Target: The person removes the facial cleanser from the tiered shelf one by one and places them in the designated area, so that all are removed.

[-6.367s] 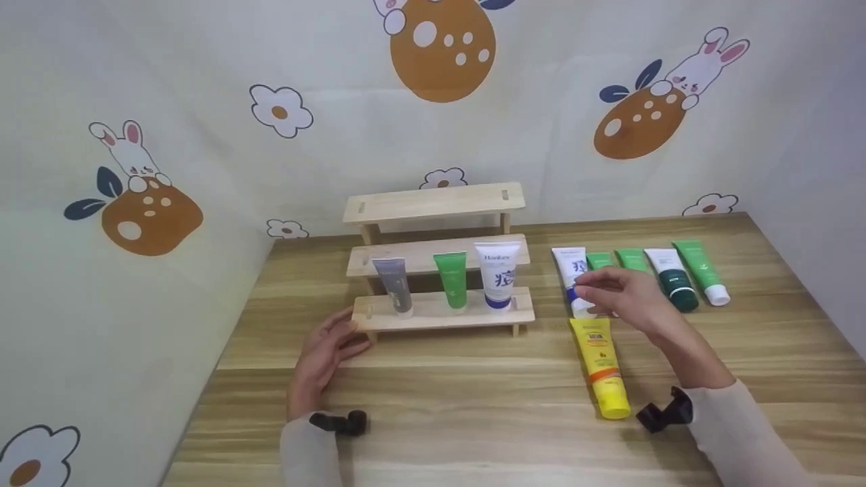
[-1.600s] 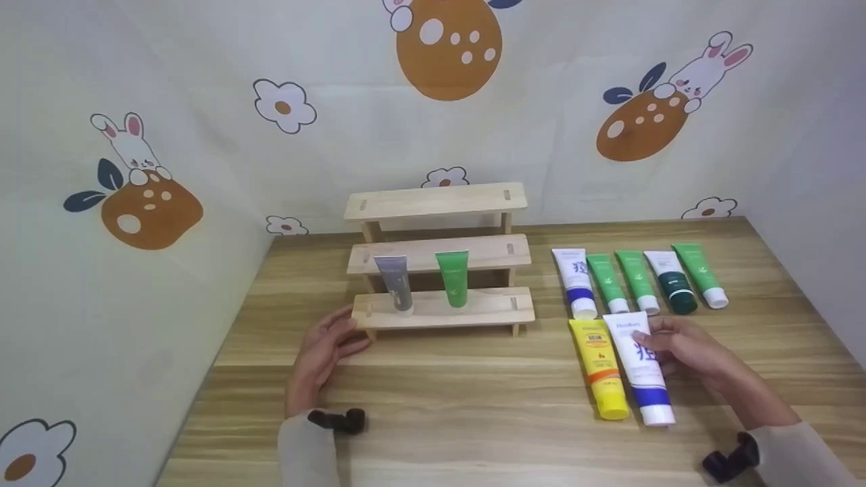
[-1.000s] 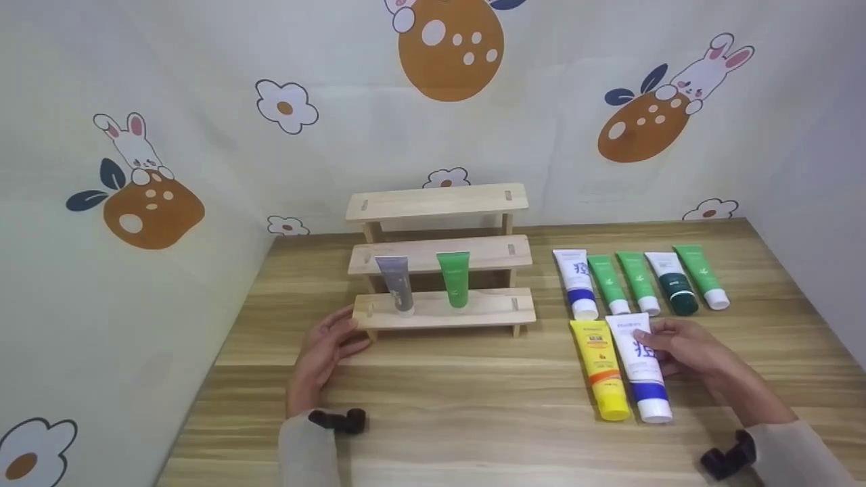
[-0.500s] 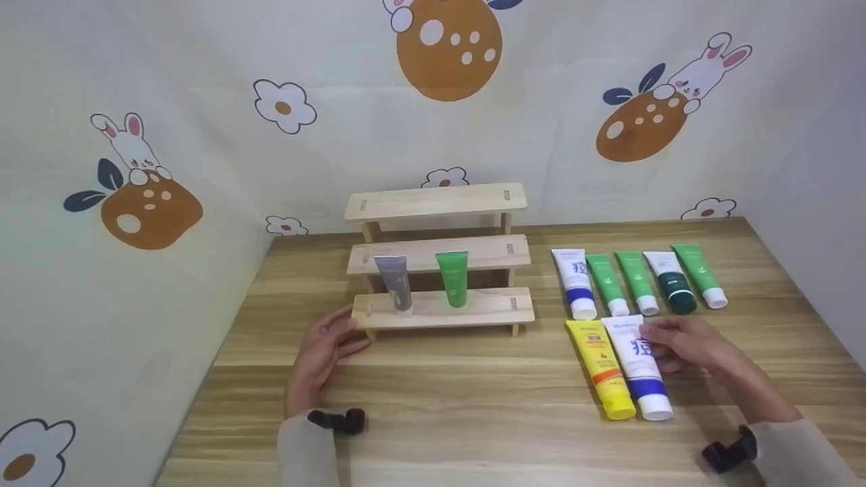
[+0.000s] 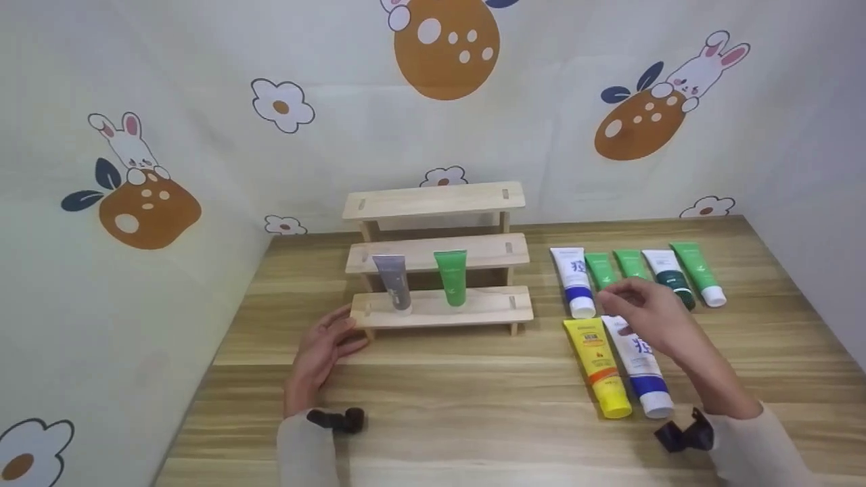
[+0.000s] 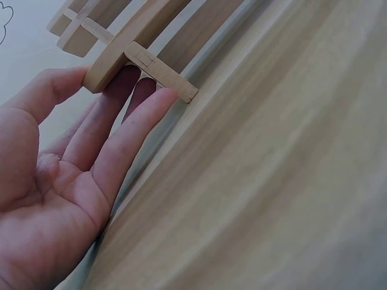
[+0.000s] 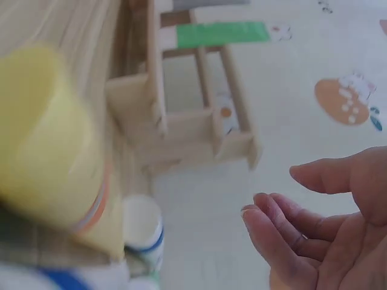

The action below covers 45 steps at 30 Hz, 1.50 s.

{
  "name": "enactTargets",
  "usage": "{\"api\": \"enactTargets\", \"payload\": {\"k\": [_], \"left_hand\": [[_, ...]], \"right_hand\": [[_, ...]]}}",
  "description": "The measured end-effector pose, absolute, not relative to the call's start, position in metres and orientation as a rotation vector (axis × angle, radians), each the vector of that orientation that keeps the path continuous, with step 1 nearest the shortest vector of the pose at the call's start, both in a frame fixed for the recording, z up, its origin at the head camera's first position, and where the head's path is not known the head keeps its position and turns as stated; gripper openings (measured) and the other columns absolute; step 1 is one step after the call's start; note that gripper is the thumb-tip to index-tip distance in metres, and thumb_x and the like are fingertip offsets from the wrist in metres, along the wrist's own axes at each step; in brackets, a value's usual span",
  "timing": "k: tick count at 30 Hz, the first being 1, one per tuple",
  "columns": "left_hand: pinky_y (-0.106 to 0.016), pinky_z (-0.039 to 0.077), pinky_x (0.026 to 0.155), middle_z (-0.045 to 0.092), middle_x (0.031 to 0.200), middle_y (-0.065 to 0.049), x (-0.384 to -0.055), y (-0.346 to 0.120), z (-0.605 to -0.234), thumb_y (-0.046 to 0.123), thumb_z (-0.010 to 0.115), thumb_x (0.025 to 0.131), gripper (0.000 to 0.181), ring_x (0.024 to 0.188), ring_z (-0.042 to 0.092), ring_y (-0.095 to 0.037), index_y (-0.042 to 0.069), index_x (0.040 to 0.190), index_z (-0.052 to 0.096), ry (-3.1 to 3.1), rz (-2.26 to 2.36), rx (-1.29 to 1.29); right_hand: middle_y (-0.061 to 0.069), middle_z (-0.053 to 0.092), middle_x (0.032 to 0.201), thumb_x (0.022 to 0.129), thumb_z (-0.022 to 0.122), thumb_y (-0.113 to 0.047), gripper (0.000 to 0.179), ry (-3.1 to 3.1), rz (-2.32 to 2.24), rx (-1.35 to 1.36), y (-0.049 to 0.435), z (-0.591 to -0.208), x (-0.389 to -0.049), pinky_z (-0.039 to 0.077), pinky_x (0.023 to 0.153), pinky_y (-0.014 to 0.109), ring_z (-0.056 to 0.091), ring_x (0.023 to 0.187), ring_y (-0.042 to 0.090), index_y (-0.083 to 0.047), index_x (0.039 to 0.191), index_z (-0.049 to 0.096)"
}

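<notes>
Pinch of left hand [image 6: 63,178] on wooden rack [image 5: 421,254], underside wrist-view only, right hand [image 7: 347,232] with thumb, fingers apart.

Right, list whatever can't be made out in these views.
Right wrist view: blur hides any lettering on the yellow squeeze tube.
Head view: the right hand hides the lower ends of two small green squeeze tubes.
Head view: it also covers part of the white-and-blue squeeze tube beside the yellow one.
Left wrist view: the top edge cuts off part of the three-tier wooden rack.
</notes>
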<state>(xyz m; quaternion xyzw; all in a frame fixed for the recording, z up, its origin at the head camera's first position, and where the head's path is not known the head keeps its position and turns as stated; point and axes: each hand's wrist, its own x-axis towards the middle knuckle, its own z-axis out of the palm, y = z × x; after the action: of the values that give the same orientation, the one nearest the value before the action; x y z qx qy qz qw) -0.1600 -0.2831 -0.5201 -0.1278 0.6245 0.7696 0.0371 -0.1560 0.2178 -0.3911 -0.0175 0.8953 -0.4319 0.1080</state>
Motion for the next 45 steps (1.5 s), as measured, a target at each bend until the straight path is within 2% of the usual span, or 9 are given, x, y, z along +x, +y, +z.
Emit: {"api": "enactTargets", "payload": {"k": [6, 12, 18, 22, 28, 35, 45], "left_hand": [[-0.041, 0.063, 0.095, 0.046, 0.149, -0.021, -0.160, -0.284, -0.518, 0.007, 0.058, 0.099, 0.053, 0.107, 0.069, -0.023, 0.000, 0.148, 0.042, 1.914, 2.363, -0.380], [-0.040, 0.063, 0.096, 0.046, 0.149, -0.019, -0.159, -0.283, -0.519, 0.008, 0.059, 0.099, 0.052, 0.108, 0.070, -0.024, 0.001, 0.147, 0.044, 1.901, 2.376, -0.374], [-0.041, 0.064, 0.093, 0.053, 0.141, -0.025, -0.160, -0.282, -0.521, 0.006, 0.059, 0.098, 0.051, 0.102, 0.071, -0.025, -0.001, 0.147, 0.044, 1.911, 2.390, -0.397], [-0.042, 0.064, 0.091, 0.058, 0.135, -0.022, -0.162, -0.281, -0.522, 0.004, 0.059, 0.097, 0.049, 0.100, 0.072, -0.023, -0.002, 0.145, 0.047, 1.907, 2.401, -0.419], [-0.042, 0.064, 0.093, 0.058, 0.134, -0.023, -0.162, -0.282, -0.522, 0.003, 0.058, 0.098, 0.049, 0.100, 0.072, -0.024, -0.002, 0.145, 0.046, 1.909, 2.395, -0.419], [-0.042, 0.064, 0.094, 0.057, 0.133, -0.025, -0.162, -0.283, -0.522, 0.004, 0.057, 0.098, 0.051, 0.101, 0.071, -0.025, -0.002, 0.147, 0.044, 1.918, 2.382, -0.427], [-0.041, 0.064, 0.093, 0.058, 0.135, -0.025, -0.160, -0.283, -0.522, 0.005, 0.059, 0.098, 0.049, 0.104, 0.071, -0.025, 0.001, 0.145, 0.047, 1.902, 2.405, -0.420]], "right_hand": [[0.017, 0.062, 0.132, 0.101, 0.057, -0.042, 0.049, 2.671, -1.388, -0.146, 0.189, -0.381, -0.160, 0.062, 0.094, 0.037, 0.063, 0.114, 0.031, -0.007, 0.135, 0.056], [0.016, 0.066, 0.128, 0.098, 0.064, -0.034, 0.046, 2.686, -1.476, -0.281, 0.161, -0.380, -0.167, 0.059, 0.101, 0.041, 0.062, 0.121, 0.032, -0.004, 0.134, 0.058], [0.017, 0.065, 0.130, 0.096, 0.068, -0.033, 0.052, 2.587, -1.586, -0.359, 0.135, -0.380, -0.173, 0.058, 0.103, 0.042, 0.061, 0.122, 0.030, -0.003, 0.136, 0.056], [0.018, 0.064, 0.133, 0.094, 0.071, -0.027, 0.054, 2.510, -1.694, -0.395, 0.119, -0.382, -0.177, 0.055, 0.108, 0.041, 0.061, 0.124, 0.029, 0.000, 0.138, 0.055], [0.021, 0.063, 0.134, 0.093, 0.072, -0.016, 0.051, 2.414, -1.824, -0.397, 0.101, -0.388, -0.181, 0.056, 0.107, 0.034, 0.059, 0.126, 0.033, 0.002, 0.137, 0.055], [0.022, 0.062, 0.135, 0.092, 0.073, -0.014, 0.050, 2.407, -1.854, -0.413, 0.080, -0.392, -0.184, 0.052, 0.112, 0.044, 0.058, 0.128, 0.035, 0.002, 0.136, 0.056], [0.022, 0.062, 0.133, 0.089, 0.074, -0.008, 0.048, 2.366, -1.929, -0.379, 0.049, -0.393, -0.190, 0.055, 0.109, 0.042, 0.062, 0.124, 0.036, 0.001, 0.134, 0.057]]}}
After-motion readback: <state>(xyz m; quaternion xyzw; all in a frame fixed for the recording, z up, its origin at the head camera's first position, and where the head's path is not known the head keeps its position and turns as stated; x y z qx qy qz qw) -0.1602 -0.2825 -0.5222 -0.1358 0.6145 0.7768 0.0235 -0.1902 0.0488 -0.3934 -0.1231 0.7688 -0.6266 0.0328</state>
